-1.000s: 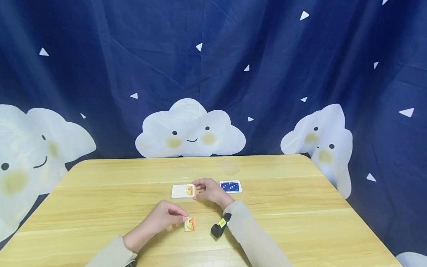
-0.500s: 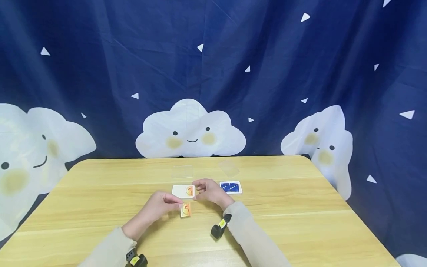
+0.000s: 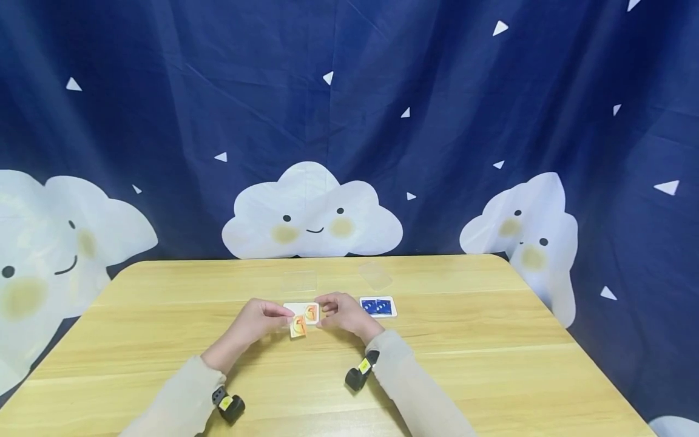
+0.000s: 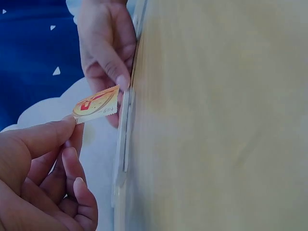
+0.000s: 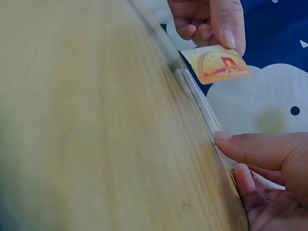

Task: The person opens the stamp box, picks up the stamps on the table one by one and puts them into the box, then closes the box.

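Between thumb and forefinger, my left hand [image 3: 255, 321] pinches an orange and yellow postage stamp [image 3: 298, 328] by its edge. Its perforated border shows in the left wrist view, where the stamp [image 4: 97, 102] is tilted above the tabletop. In the head view it overlaps the front edge of a flat white rectangular case [image 3: 292, 307]. A matching stamp [image 3: 311, 312] lies on the right end of that case. My right hand [image 3: 347, 314] grips the case's right end, with the thumb [image 5: 245, 147] at the near edge.
Right of the right hand lies a second white case [image 3: 394, 307] bearing two blue stamps [image 3: 377, 306]. Farther back are two clear plastic covers, one on the left [image 3: 300, 280] and one on the right [image 3: 375, 275]. A dark blue curtain [image 3: 349, 133] hangs behind the wooden table [image 3: 464, 364].
My left hand has carried the stamp forward and slightly left, from the near table up to the front edge of the white case. My right hand has stayed at the case.
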A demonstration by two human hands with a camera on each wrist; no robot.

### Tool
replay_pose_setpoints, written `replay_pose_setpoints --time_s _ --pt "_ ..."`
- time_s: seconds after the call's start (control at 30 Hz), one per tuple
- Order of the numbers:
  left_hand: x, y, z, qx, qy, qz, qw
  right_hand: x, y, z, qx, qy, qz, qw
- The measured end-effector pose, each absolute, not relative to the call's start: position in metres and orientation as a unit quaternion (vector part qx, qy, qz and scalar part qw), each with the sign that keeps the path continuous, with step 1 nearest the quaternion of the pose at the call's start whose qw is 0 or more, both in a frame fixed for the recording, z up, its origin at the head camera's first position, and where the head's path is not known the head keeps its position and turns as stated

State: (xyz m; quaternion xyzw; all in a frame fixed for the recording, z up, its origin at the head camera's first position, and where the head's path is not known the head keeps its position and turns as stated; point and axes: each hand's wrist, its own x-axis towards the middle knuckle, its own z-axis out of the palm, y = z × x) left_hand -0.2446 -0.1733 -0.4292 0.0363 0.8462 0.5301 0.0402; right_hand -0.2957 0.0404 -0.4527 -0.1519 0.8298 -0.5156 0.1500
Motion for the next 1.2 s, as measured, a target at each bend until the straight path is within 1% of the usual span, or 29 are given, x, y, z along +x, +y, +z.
replay_pose_setpoints --time_s 0.27,0.53,0.77,1.2 --pt "-0.261 -0.179 -0.429 0.035 0.848 0.528 0.042 -0.297 0.04 -0.455 -0.15 0.828 -0.52 0.148" --pt "-0.273 -0.186 -0.433 0.001 0.852 0.519 0.07 -0.297 0.041 -0.455 -0.155 0.827 -0.519 0.147" --pt "-0.281 -0.19 -0.433 0.015 0.852 0.519 0.063 -0.297 0.04 -0.455 -0.154 0.831 -0.515 0.147" --pt "-0.294 -0.197 -0.441 0.017 0.84 0.537 0.076 -0.297 0.04 -0.454 -0.146 0.832 -0.512 0.152"
